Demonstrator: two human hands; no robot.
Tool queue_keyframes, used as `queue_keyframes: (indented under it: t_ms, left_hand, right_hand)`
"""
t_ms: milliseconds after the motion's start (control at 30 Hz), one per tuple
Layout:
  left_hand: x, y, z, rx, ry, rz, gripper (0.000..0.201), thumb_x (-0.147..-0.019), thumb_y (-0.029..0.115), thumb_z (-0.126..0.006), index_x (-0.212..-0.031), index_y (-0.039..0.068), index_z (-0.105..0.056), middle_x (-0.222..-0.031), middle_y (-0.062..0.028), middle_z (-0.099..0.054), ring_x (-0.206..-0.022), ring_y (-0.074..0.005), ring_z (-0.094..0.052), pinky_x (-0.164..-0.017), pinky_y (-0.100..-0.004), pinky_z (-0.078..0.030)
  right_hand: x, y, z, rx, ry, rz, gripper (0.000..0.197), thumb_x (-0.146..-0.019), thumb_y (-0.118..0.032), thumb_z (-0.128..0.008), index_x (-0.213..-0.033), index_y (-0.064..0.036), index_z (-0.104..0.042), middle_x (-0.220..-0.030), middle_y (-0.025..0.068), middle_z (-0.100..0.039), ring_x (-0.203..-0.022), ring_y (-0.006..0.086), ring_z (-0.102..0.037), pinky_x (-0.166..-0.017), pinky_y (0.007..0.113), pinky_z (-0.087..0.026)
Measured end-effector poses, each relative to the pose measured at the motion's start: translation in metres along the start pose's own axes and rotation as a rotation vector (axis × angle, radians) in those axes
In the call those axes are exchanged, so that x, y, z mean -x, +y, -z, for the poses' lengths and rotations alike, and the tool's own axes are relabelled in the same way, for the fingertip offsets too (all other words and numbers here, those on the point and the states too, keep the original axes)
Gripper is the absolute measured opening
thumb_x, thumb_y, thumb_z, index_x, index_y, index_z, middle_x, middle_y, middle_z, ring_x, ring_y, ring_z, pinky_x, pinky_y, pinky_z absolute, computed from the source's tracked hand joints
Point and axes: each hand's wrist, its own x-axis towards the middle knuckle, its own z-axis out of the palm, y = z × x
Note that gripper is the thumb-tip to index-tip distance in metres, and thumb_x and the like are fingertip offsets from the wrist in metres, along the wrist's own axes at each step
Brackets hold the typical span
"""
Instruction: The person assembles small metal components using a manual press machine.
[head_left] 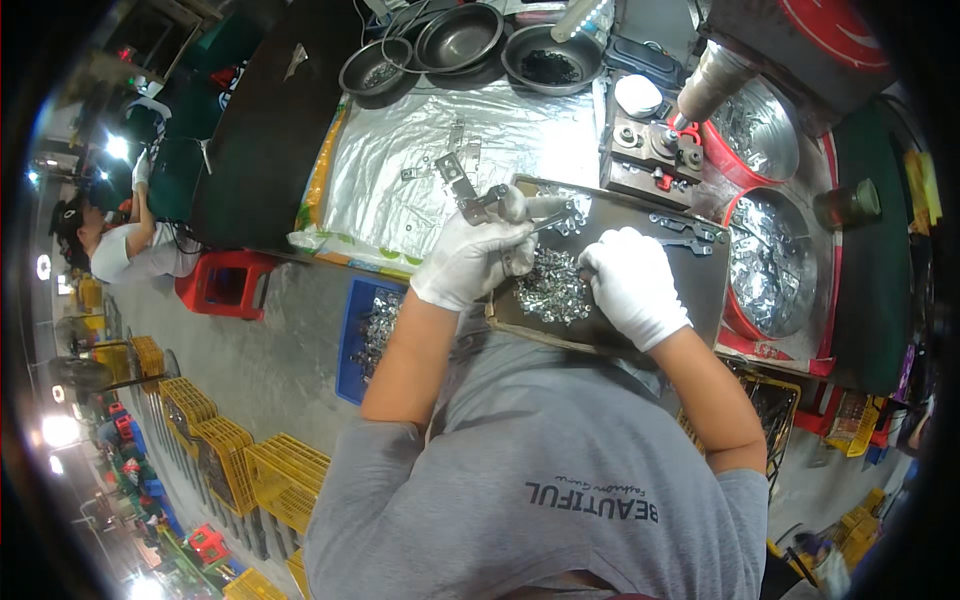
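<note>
My left hand point(470, 255), in a white glove, is closed around a flat metal bracket point(458, 180) that sticks up past the fingers. Other metal pieces show between its fingers, partly hidden. My right hand point(632, 285), gloved too, has its fingers curled together at the right side of a pile of small shiny metal parts point(552, 288). Whatever it pinches is too small to name. The pile lies on a dark tray point(650, 335) in front of my body. Flat metal strips point(688, 240) rest at the tray's far right.
Beyond the tray stands a press point(700, 85) with a metal die block point(650, 155). Red-rimmed tubs point(735, 310) of metal parts are on the right. Dark bowls point(460, 40) line the back of the foil-covered table point(385, 150). A blue bin point(350, 350) sits left, near a red stool point(228, 285).
</note>
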Motion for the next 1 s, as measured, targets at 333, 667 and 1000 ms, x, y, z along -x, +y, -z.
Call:
queue_keyframes:
  t_ms: [333, 667, 1000]
  left_hand:
    - [-0.002, -0.017, -0.003, 0.005, -0.106, 0.083, 0.022, -0.088, -0.007, -0.056, -0.088, 0.011, -0.043, -0.126, -0.0247, -0.059, -0.071, -0.0124, -0.062, -0.062, -0.0228, -0.051]
    - [-0.002, -0.019, -0.016, 0.011, -0.136, 0.114, 0.012, -0.092, -0.004, -0.058, -0.091, 0.008, -0.055, -0.127, -0.0223, -0.061, -0.07, -0.0112, -0.064, -0.06, -0.0239, -0.051]
    - [-0.004, -0.024, -0.016, -0.086, -0.146, 0.09, 0.016, -0.093, 0.0, -0.058, -0.088, 0.01, -0.047, -0.092, -0.0111, -0.062, -0.072, -0.0152, -0.06, -0.058, -0.0269, -0.044]
  right_hand:
    - [0.006, 0.018, 0.026, -0.966, 0.084, -0.369, 0.023, -0.092, -0.023, -0.067, -0.102, -0.0018, -0.068, -0.089, 0.0087, -0.069, -0.081, 0.0175, -0.063, -0.077, 0.03, -0.049]
    - [0.015, 0.02, 0.031, -1.479, -0.116, -0.537, 0.033, -0.096, -0.03, -0.064, -0.11, -0.0003, -0.066, -0.082, 0.0005, -0.062, -0.072, 0.0067, -0.053, -0.067, 0.022, -0.044]
    - [0.033, 0.031, 0.051, -1.091, 0.084, -0.463, 0.021, -0.094, -0.019, -0.063, -0.105, -0.0028, -0.069, -0.092, 0.0024, -0.068, -0.08, 0.0112, -0.06, -0.074, 0.025, -0.048]
